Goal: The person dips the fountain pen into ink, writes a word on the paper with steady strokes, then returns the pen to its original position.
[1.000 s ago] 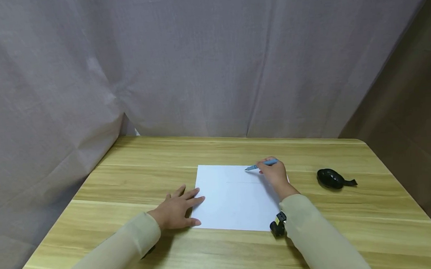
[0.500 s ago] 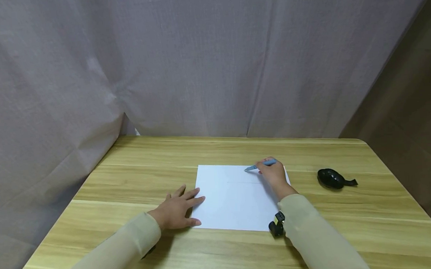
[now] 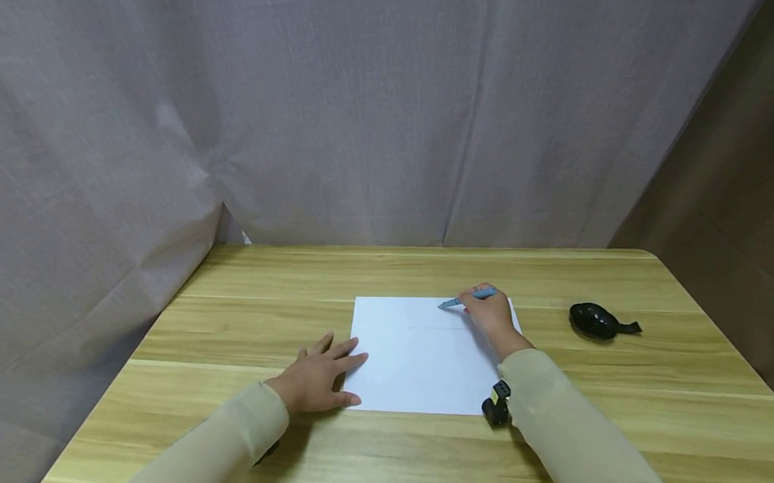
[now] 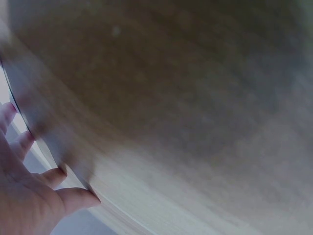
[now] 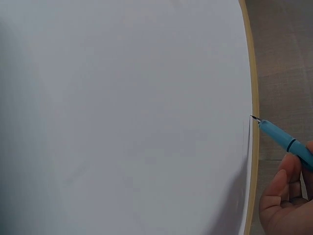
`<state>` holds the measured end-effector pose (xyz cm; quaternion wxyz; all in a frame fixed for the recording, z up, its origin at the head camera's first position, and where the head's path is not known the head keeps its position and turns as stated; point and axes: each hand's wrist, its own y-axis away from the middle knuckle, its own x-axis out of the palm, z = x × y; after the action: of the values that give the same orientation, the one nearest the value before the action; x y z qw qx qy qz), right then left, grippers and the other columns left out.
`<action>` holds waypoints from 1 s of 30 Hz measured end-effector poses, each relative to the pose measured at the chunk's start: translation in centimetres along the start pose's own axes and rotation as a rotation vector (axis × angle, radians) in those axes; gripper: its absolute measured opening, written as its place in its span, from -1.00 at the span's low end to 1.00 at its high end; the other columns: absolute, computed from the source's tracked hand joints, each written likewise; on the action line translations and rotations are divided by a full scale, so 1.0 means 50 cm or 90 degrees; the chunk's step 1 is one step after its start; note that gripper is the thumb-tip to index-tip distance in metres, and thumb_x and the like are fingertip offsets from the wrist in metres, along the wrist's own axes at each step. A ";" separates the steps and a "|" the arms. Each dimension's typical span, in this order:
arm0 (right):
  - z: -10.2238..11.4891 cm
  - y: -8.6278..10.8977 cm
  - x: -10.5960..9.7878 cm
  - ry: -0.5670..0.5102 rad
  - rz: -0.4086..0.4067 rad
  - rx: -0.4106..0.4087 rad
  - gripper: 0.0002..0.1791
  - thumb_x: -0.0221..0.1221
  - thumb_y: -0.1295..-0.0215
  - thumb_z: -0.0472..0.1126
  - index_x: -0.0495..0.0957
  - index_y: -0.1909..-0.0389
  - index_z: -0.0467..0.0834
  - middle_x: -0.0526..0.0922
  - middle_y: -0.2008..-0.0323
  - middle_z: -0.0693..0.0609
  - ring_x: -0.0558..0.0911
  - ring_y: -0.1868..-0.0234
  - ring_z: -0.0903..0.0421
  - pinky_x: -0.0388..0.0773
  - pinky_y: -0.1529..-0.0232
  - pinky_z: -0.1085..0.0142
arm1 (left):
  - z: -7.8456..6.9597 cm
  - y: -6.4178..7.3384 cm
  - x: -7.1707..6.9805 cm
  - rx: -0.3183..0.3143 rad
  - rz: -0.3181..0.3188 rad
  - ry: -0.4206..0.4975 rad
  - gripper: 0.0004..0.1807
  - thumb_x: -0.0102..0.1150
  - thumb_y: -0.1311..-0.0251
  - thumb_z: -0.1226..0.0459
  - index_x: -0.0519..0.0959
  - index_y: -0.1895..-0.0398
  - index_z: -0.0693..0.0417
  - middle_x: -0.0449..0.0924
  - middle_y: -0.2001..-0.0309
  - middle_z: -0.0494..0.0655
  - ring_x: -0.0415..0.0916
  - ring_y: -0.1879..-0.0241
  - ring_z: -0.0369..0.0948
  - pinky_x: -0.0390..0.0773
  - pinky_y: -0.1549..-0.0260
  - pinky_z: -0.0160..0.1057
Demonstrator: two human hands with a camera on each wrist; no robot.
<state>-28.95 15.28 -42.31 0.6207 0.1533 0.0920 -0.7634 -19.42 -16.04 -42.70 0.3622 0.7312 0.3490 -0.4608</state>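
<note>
In the head view a white sheet of paper (image 3: pixel 423 368) lies on the wooden table, with a thin faint line drawn across its upper part. My right hand (image 3: pixel 492 316) pinches a blue fountain pen (image 3: pixel 468 297), its tip over the sheet near the far edge. The right wrist view shows the pen's dark nib (image 5: pixel 256 118) at the paper, with the fingers curled round the barrel. My left hand (image 3: pixel 318 375) rests spread with its fingertips on the sheet's left edge. The left wrist view shows that left hand (image 4: pixel 29 191) with fingers apart.
A glossy black oval object with a narrow tail (image 3: pixel 596 321) lies on the table to the right of the paper. A grey curtain (image 3: pixel 357 129) hangs behind the table's far edge. A small black device (image 3: pixel 496 405) is fixed at my right sleeve.
My right hand and the pen have shifted very slightly to the left. The left hand and the sheet have kept their place.
</note>
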 end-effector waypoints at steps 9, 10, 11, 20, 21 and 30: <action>0.004 0.007 -0.001 0.016 0.004 0.011 -0.82 0.18 -0.28 -0.22 0.51 0.28 -0.30 0.58 0.38 0.01 0.49 0.45 0.27 0.43 0.34 0.48 | -0.002 0.001 -0.001 -0.001 0.000 0.002 -0.18 0.16 -0.14 -0.23 0.22 -0.46 -0.28 -0.05 -0.53 -0.19 -0.25 -0.48 0.20 -0.01 -0.17 0.50; 0.005 0.008 -0.001 0.017 0.004 0.011 -0.82 0.18 -0.29 -0.22 0.51 0.28 -0.30 0.58 0.38 0.01 0.49 0.44 0.27 0.44 0.34 0.48 | -0.002 0.001 -0.001 -0.001 0.000 0.002 -0.18 0.16 -0.14 -0.23 0.22 -0.46 -0.28 -0.05 -0.53 -0.19 -0.25 -0.48 0.20 -0.01 -0.17 0.50; 0.005 0.008 -0.001 0.017 0.005 0.010 -0.82 0.17 -0.29 -0.22 0.51 0.28 -0.30 0.58 0.38 0.01 0.49 0.44 0.27 0.44 0.34 0.48 | -0.002 0.001 -0.001 -0.001 0.000 0.002 -0.19 0.16 -0.14 -0.23 0.22 -0.46 -0.29 -0.05 -0.53 -0.19 -0.25 -0.48 0.20 -0.02 -0.18 0.50; 0.009 0.016 -0.002 0.018 0.005 0.013 -0.83 0.16 -0.28 -0.23 0.50 0.28 -0.30 0.58 0.32 -0.03 0.50 0.41 0.27 0.46 0.31 0.48 | -0.002 0.003 -0.003 0.003 -0.002 0.003 -0.19 0.16 -0.15 -0.22 0.22 -0.46 -0.27 -0.04 -0.53 -0.18 -0.25 -0.48 0.22 -0.01 -0.17 0.50; 0.009 0.016 -0.003 0.021 0.006 0.013 -0.82 0.16 -0.29 -0.22 0.49 0.28 -0.30 0.58 0.32 -0.03 0.50 0.41 0.26 0.45 0.32 0.47 | -0.001 0.002 -0.002 0.003 -0.002 0.002 -0.19 0.16 -0.15 -0.22 0.22 -0.46 -0.27 -0.04 -0.53 -0.18 -0.25 -0.48 0.22 -0.01 -0.17 0.50; 0.005 0.016 -0.002 0.049 0.008 0.020 -0.82 0.16 -0.25 -0.18 0.49 0.32 -0.24 0.57 0.46 0.04 0.49 0.42 0.19 0.34 0.39 0.38 | 0.001 0.002 0.000 0.004 -0.004 0.003 -0.19 0.16 -0.14 -0.23 0.23 -0.46 -0.27 -0.03 -0.53 -0.17 -0.25 -0.48 0.21 0.00 -0.17 0.51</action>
<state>-28.20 15.11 -41.99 0.6194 0.1924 0.1029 -0.7542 -19.36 -16.12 -42.67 0.3579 0.7324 0.3505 -0.4611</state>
